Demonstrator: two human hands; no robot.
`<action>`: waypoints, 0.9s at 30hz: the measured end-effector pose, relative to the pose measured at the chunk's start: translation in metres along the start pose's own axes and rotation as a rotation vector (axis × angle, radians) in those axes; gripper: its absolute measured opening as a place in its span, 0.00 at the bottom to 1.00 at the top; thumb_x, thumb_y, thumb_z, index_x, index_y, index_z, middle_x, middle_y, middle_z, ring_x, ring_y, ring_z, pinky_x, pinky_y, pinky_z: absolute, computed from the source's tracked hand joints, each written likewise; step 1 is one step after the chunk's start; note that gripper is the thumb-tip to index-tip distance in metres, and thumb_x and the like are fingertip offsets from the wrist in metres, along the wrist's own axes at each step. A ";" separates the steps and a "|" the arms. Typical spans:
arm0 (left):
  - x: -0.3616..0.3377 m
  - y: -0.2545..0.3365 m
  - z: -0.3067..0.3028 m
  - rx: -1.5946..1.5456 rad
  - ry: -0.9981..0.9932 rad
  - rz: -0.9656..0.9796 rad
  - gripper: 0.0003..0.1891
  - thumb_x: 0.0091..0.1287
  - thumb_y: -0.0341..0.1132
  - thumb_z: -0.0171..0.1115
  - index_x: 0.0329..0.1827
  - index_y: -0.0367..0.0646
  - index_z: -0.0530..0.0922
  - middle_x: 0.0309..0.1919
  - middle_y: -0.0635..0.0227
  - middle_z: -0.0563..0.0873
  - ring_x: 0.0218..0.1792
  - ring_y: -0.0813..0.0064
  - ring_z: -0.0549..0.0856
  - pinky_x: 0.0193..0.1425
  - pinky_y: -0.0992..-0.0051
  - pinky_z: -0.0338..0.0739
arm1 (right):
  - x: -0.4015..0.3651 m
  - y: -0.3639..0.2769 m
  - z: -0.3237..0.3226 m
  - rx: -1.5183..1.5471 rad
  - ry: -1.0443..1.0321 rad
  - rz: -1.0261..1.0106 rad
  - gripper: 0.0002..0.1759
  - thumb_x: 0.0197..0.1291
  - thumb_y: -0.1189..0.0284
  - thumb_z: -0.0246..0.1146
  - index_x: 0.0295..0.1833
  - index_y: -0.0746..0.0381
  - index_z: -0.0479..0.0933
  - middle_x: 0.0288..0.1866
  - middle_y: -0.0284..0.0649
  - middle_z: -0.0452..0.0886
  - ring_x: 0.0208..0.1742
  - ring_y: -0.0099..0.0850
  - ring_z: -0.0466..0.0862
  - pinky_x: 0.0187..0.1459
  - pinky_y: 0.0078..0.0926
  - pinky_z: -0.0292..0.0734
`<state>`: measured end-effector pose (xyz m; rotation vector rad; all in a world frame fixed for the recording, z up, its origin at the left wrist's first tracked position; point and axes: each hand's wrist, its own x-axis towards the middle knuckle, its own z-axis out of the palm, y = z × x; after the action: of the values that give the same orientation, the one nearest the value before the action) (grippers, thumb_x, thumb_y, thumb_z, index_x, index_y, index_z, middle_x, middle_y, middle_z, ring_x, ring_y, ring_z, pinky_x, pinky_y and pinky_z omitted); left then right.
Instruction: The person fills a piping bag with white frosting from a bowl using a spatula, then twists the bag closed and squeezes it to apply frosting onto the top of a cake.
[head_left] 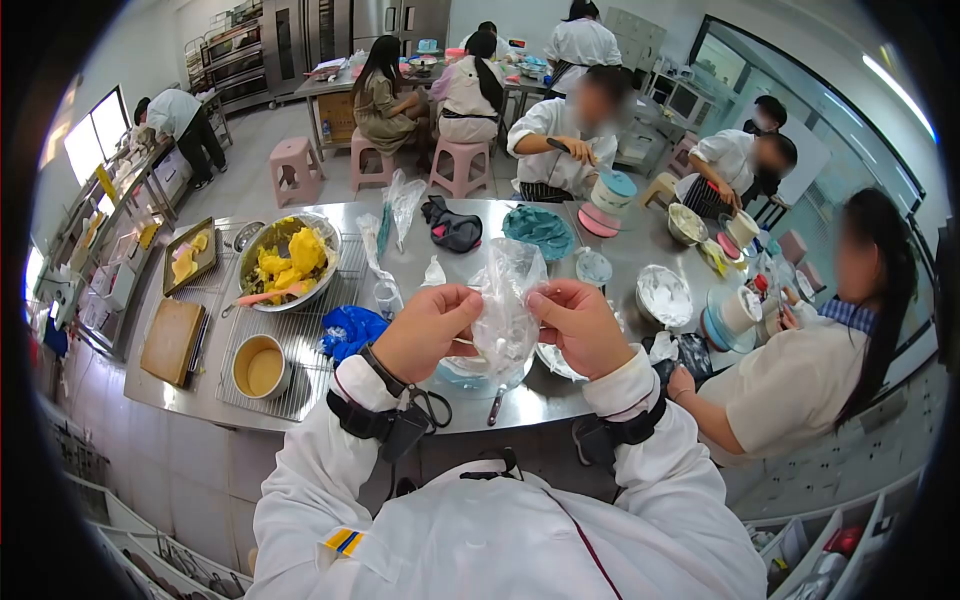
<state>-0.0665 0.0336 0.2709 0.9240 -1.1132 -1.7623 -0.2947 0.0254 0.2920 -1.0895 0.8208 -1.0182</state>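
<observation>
A crumpled clear plastic bag (508,310) hangs between my two hands above the steel table. Its left edge is pinched by my left hand (428,328), thumb against fingers. On the other side my right hand (578,325) pinches the right edge the same way. White smears show on the plastic. Behind and below the bag are bowls with white cream, partly hidden by my hands. A knife handle (495,405) points toward me just under the bag. Beside my left hand lies a blue plastic bundle (352,332).
On the steel table (400,213) stand a bowl of yellow cream (290,262), a round tin (261,367), a wooden board (173,342), a teal cream bowl (538,232) and a white cream bowl (664,296). A co-worker (800,370) sits close at the right; others work across the table.
</observation>
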 end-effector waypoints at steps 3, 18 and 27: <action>-0.004 0.003 0.010 0.008 -0.009 0.027 0.17 0.71 0.41 0.62 0.54 0.38 0.75 0.41 0.71 0.83 0.38 0.83 0.82 0.42 0.79 0.80 | 0.001 0.004 -0.004 0.111 0.011 0.040 0.08 0.65 0.72 0.65 0.46 0.64 0.79 0.41 0.36 0.83 0.39 0.25 0.85 0.41 0.25 0.86; 0.001 -0.020 0.004 -0.751 -0.221 0.257 0.16 0.77 0.35 0.47 0.63 0.38 0.70 0.57 0.62 0.80 0.55 0.71 0.83 0.57 0.69 0.81 | -0.005 0.013 -0.005 0.657 -0.200 -0.006 0.18 0.74 0.67 0.52 0.63 0.64 0.68 0.58 0.46 0.79 0.58 0.38 0.82 0.60 0.41 0.80; 0.001 -0.041 -0.008 -1.266 -0.586 0.372 0.19 0.73 0.24 0.48 0.66 0.42 0.67 0.62 0.60 0.77 0.59 0.67 0.81 0.57 0.72 0.81 | 0.004 0.044 0.010 0.976 -0.348 -0.007 0.21 0.76 0.64 0.47 0.67 0.64 0.65 0.65 0.46 0.74 0.64 0.40 0.77 0.63 0.41 0.77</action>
<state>-0.0702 0.0401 0.2301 -0.5486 -0.2403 -1.9402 -0.2740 0.0307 0.2527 -0.3922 -0.0126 -1.0130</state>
